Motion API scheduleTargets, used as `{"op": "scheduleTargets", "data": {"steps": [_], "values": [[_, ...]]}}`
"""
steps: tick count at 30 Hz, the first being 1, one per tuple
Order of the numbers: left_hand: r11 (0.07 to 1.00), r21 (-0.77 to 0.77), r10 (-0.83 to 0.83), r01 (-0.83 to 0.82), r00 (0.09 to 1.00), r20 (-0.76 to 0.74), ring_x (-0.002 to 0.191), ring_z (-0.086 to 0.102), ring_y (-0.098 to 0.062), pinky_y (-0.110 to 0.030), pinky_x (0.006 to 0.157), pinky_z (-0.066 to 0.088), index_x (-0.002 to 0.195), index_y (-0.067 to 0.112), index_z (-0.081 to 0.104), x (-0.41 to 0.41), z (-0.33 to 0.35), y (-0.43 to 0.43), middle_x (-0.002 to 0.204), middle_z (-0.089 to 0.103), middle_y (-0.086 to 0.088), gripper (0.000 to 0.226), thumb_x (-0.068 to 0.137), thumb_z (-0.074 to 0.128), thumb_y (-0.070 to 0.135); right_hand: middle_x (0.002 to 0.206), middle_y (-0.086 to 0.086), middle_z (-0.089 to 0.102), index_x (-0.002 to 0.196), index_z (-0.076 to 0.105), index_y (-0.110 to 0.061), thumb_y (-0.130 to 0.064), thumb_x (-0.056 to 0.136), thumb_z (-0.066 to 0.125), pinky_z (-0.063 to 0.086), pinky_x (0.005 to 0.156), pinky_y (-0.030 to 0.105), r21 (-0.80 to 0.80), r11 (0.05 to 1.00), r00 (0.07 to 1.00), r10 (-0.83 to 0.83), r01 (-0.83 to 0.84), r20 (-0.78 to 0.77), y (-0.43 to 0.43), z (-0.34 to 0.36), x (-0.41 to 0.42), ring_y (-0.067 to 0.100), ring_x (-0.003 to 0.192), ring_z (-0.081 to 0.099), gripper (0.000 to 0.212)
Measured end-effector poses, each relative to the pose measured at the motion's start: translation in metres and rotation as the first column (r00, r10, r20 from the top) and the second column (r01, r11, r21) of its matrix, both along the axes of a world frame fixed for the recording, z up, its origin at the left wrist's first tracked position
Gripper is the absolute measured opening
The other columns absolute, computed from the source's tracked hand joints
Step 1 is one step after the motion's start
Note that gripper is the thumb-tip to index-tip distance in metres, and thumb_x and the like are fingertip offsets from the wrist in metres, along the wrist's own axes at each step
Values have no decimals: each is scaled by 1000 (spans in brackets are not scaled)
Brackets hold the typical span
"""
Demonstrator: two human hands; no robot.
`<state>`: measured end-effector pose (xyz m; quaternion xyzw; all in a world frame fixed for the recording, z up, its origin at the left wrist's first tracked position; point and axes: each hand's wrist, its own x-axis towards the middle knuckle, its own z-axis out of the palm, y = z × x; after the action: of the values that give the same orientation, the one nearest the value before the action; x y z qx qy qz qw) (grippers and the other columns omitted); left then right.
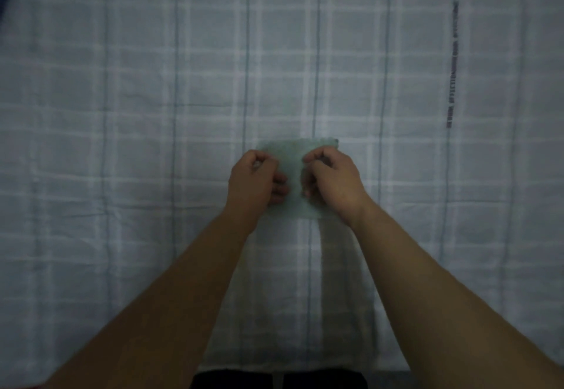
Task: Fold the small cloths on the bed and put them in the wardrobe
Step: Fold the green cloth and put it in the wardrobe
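A small pale green cloth (294,156) lies flat on the checked bed sheet (122,114), in the middle of the view. My left hand (254,179) sits on the cloth's left side with its fingers curled, pinching the cloth. My right hand (331,179) sits on the right side, fingers curled the same way and pinching the fabric. Both hands hide much of the cloth; only its top edge, middle strip and lower edge show. The wardrobe is out of view.
The light blue sheet with white and dark lines fills almost the whole view. A dark printed strip (452,65) runs down the sheet at the right. The bed's near edge (274,372) lies just below my forearms.
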<state>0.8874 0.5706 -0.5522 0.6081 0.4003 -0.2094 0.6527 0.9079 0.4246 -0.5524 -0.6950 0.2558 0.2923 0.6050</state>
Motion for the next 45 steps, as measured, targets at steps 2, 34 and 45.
{"op": "scheduleTargets", "data": {"steps": [2,34,45], "values": [[995,-79,-53,55,998,23,45,64,-20,-26,45,52,92,15,61,2,4,-4,66,69,-12,10,99,59,22,56,10,62,86,64,-15,-7,85,51,38,38,23,49,998,999,33,-32,-18,-2,1,-2,24,39,56,15],[983,183,-39,23,996,86,79,74,-20,-31,63,60,88,17,66,-3,83,-3,92,76,-10,20,78,82,22,98,15,76,108,66,-4,-9,77,78,63,74,46,100,980,983,-162,169,-81,-37,100,-7,30,84,75,33],[973,-184,-28,142,859,510,73,77,-21,-33,55,59,109,17,58,-32,323,-51,87,80,-4,35,79,74,17,124,28,65,130,57,3,-3,91,58,53,95,57,626,747,911,-388,223,139,-97,338,-65,45,115,63,39]]}}
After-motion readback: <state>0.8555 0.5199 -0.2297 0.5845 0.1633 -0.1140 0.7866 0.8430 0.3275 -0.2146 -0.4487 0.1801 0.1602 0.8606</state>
